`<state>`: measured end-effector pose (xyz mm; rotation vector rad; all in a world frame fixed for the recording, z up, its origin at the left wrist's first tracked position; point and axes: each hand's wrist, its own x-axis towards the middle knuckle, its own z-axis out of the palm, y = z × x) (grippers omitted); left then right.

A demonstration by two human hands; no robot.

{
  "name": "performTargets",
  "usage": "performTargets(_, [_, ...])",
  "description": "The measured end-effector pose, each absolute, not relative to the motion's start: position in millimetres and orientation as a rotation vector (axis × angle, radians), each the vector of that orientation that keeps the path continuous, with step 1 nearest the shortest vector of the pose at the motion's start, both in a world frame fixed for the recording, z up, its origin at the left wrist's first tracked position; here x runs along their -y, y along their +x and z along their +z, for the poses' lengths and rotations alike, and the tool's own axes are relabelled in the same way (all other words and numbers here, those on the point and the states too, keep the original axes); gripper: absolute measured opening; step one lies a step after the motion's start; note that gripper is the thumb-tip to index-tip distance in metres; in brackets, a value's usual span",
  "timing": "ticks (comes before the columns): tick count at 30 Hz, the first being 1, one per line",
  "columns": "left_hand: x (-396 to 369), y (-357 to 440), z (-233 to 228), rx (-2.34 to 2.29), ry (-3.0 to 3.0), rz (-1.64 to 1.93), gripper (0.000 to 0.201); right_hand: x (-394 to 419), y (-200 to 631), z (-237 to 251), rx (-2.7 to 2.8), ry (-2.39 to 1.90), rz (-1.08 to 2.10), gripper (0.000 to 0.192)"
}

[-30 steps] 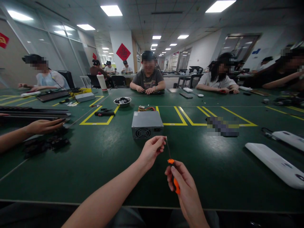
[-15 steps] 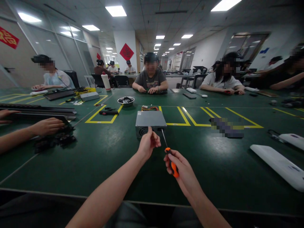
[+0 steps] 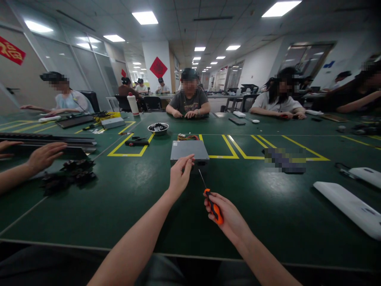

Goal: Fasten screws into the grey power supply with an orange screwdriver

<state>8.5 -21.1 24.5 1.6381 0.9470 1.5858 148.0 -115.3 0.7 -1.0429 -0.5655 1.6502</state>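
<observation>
A grey metal computer power supply (image 3: 188,147) sits on the green table, its cable bundle (image 3: 188,137) at the far side. In front of its near face is my left hand (image 3: 181,172), thumb and fingers drawn together in a pinch. Whatever may be between those fingertips is too small to make out. My right hand (image 3: 228,214) is wrapped round the orange and black handle of a screwdriver (image 3: 213,205). The screwdriver's thin shaft points up and left, its tip just short of the power supply's near face, close to my left hand.
Beyond the power supply stands a metal bowl (image 3: 158,128) of dark small parts. A black tool (image 3: 136,142) lies inside a yellow-taped outline. At the left, a co-worker's hand (image 3: 44,157) hovers near black parts (image 3: 70,174). A long white device (image 3: 348,208) rests at the right.
My left hand has moved slightly left and up, its fingers closing together at the power supply. The screwdriver tip has drawn back from the near face and shifted left.
</observation>
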Motion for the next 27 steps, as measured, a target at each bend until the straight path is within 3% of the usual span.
performTargets(9, [7.3,-4.6,11.1,-1.271,2.318,1.573,0.028,102.2,141.0,11.1,0.539,-1.087,1.636,0.006])
performTargets(27, [1.9,-5.0,3.0,-1.443,2.471,1.468,0.031,90.9,132.3,11.8,0.397,-1.034,1.678,0.008])
